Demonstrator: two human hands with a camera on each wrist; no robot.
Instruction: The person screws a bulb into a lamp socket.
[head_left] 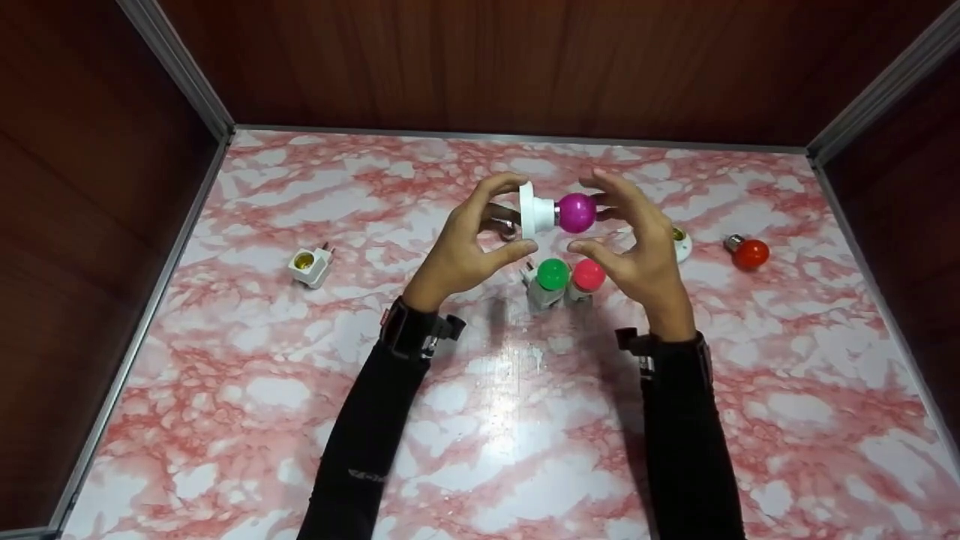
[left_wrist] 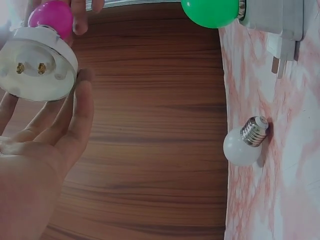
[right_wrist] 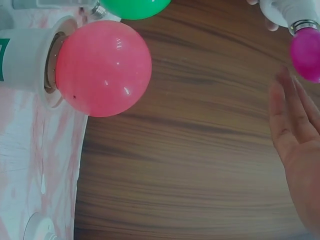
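Left hand point(head_left: 466, 244) grips the lamp holder point(head_left: 534, 213); right hand point(head_left: 639, 251), spread and empty beside that holder, should turn the magenta bulb point(head_left: 577, 214) coaxially.

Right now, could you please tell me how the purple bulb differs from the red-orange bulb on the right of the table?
The purple bulb is fitted in a white holder, while the red-orange bulb has its metal screw base bare. The purple bulb is held up, its holder in the left hand; the red-orange bulb lies on the table. Both have round, coloured globes.
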